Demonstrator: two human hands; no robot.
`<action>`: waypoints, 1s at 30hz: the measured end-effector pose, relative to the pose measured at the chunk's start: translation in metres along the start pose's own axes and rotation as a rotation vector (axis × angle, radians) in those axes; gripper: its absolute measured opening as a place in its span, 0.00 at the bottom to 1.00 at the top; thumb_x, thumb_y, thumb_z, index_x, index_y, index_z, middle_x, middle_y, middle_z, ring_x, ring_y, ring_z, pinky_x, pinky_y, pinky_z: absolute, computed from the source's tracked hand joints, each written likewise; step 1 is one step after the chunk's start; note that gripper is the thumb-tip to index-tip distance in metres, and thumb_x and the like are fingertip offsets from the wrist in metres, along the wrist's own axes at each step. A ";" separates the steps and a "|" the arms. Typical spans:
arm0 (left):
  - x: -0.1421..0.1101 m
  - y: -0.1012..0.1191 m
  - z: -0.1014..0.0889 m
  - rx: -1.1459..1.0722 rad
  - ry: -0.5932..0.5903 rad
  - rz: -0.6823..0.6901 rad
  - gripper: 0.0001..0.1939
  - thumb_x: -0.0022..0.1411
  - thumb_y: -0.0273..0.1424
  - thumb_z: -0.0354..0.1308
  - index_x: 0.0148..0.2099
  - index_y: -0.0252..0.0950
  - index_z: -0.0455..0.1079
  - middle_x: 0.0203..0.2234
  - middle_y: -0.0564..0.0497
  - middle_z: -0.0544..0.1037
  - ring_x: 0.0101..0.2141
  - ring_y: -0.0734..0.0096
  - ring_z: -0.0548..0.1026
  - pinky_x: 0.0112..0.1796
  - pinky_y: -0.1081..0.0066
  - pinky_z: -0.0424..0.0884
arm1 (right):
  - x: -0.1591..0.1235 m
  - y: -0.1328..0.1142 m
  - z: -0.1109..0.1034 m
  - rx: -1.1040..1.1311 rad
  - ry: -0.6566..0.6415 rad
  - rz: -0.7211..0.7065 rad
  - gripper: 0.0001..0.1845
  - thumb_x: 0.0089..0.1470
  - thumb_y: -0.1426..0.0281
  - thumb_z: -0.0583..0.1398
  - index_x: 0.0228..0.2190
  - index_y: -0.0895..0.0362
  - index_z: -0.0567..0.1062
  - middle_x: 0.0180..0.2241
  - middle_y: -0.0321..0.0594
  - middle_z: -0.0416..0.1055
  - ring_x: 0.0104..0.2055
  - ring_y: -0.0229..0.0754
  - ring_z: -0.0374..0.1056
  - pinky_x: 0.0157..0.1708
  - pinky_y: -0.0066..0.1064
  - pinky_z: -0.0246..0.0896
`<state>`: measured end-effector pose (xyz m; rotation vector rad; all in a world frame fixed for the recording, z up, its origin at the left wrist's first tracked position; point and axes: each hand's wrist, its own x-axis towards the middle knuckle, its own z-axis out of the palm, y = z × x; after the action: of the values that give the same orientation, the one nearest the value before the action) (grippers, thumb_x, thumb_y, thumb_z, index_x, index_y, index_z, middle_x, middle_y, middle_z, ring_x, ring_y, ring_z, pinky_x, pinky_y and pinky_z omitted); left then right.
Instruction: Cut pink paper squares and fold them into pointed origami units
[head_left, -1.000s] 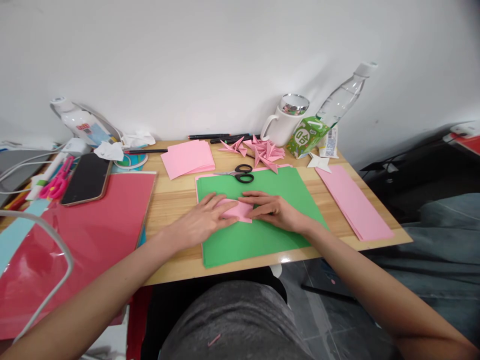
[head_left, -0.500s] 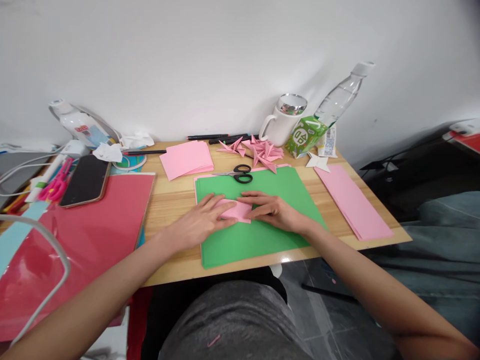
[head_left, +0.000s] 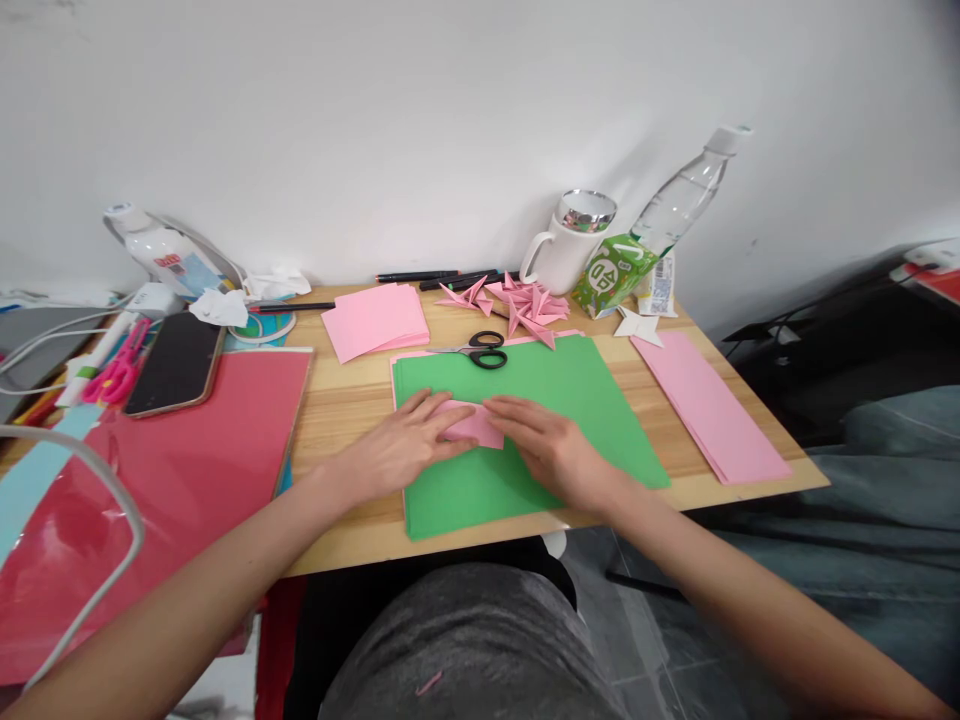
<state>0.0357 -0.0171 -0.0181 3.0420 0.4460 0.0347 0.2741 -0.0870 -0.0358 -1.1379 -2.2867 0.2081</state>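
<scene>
A small folded piece of pink paper lies on a stack of green paper. My left hand rests on its left part, fingers spread and pressing it flat. At the paper's right end is my right hand, fingers stretched out side by side, their tips touching the upper right edge; its thumb is mostly hidden. Just beyond the hands lie black-handled scissors. Several folded pink paper pieces with sharp points are heaped past the green stack.
Pink squares lie at the back, pink strips on the right. A white mug, a green drink carton and a clear bottle stand by the wall. On the left, a phone rests on a red folder.
My right hand has straightened its fingers and turned more palm-down at the paper's right edge. My left hand stays pressed on the paper.
</scene>
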 end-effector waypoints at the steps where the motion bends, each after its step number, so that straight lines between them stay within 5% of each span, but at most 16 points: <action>1: 0.000 0.000 0.001 -0.001 0.000 0.003 0.28 0.62 0.18 0.50 0.61 0.47 0.60 0.63 0.51 0.58 0.64 0.57 0.53 0.62 0.53 0.48 | -0.003 -0.010 0.004 -0.049 -0.032 -0.005 0.23 0.60 0.82 0.47 0.53 0.63 0.68 0.55 0.52 0.67 0.61 0.47 0.58 0.56 0.46 0.63; 7: 0.000 -0.001 0.001 -0.034 -0.039 -0.011 0.26 0.64 0.22 0.52 0.61 0.48 0.60 0.64 0.51 0.57 0.64 0.55 0.51 0.61 0.52 0.48 | -0.019 -0.044 0.031 -0.321 -0.114 0.050 0.27 0.61 0.67 0.54 0.55 0.77 0.63 0.59 0.69 0.57 0.66 0.62 0.45 0.59 0.59 0.52; 13: 0.002 -0.017 0.001 -0.257 0.040 0.019 0.21 0.64 0.21 0.51 0.55 0.45 0.68 0.58 0.51 0.68 0.61 0.57 0.58 0.59 0.51 0.55 | -0.025 -0.041 0.036 -0.288 -0.124 0.064 0.31 0.60 0.65 0.56 0.58 0.74 0.59 0.61 0.66 0.53 0.68 0.58 0.35 0.62 0.59 0.44; 20: -0.005 -0.040 0.006 -0.620 0.139 0.035 0.20 0.60 0.27 0.57 0.55 0.38 0.69 0.56 0.45 0.70 0.62 0.58 0.59 0.58 0.53 0.60 | -0.023 -0.044 0.032 -0.301 -0.115 0.064 0.29 0.61 0.66 0.54 0.57 0.73 0.61 0.61 0.65 0.55 0.68 0.58 0.39 0.62 0.58 0.46; 30: -0.007 -0.030 0.005 -0.634 0.235 0.014 0.13 0.64 0.26 0.53 0.49 0.35 0.73 0.52 0.43 0.74 0.58 0.62 0.66 0.58 0.55 0.60 | -0.024 -0.045 0.033 -0.284 -0.119 0.068 0.29 0.62 0.67 0.52 0.59 0.71 0.57 0.62 0.64 0.53 0.68 0.58 0.36 0.60 0.61 0.47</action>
<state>0.0205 0.0095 -0.0249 2.4213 0.3425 0.4460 0.2367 -0.1301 -0.0559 -1.3795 -2.4400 -0.0257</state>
